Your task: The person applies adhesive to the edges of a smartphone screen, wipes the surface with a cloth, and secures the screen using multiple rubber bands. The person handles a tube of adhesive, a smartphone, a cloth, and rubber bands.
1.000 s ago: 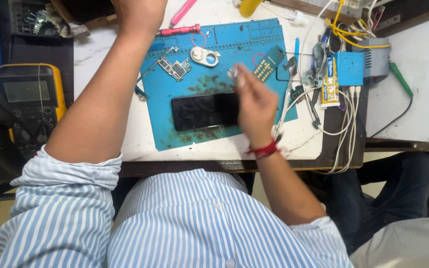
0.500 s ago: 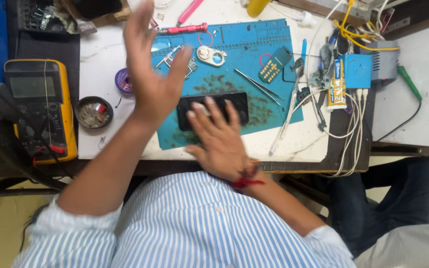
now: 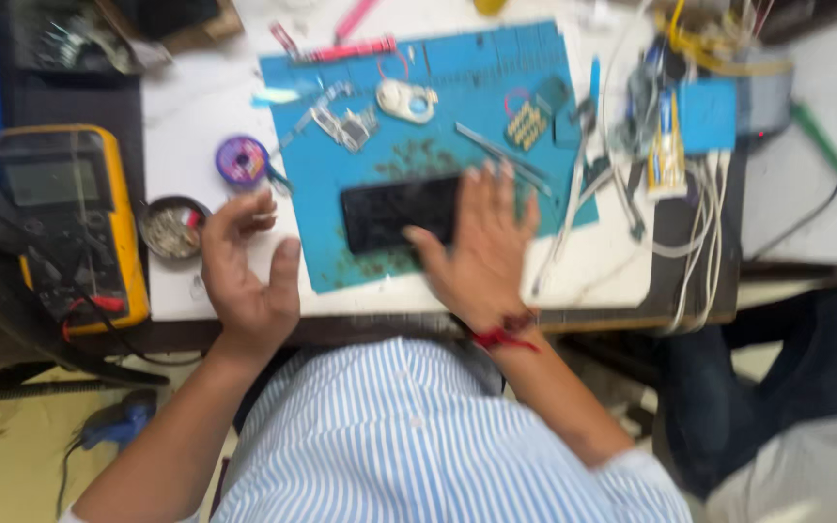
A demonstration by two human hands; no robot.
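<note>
**Hands over a dark phone on the blue mat**

Head view: a white bench (image 3: 196, 107) carries a blue work mat (image 3: 496, 68) at the upper middle. Left of it sit a purple spool (image 3: 242, 160), a small round dish (image 3: 172, 229) and a yellow multimeter (image 3: 70, 218). Tweezers (image 3: 498, 153) and a tangle of cables (image 3: 699, 194) lie to the right.

The right hand (image 3: 481, 247) lies flat, fingers spread, on the right end of the dark phone (image 3: 394, 211) at the mat's centre, covering that end. The left hand (image 3: 244, 266) hovers at the bench's near edge, loosely cupped, palm up, holding nothing.

The frame is motion-blurred; small parts on the mat are unreadable.
</note>
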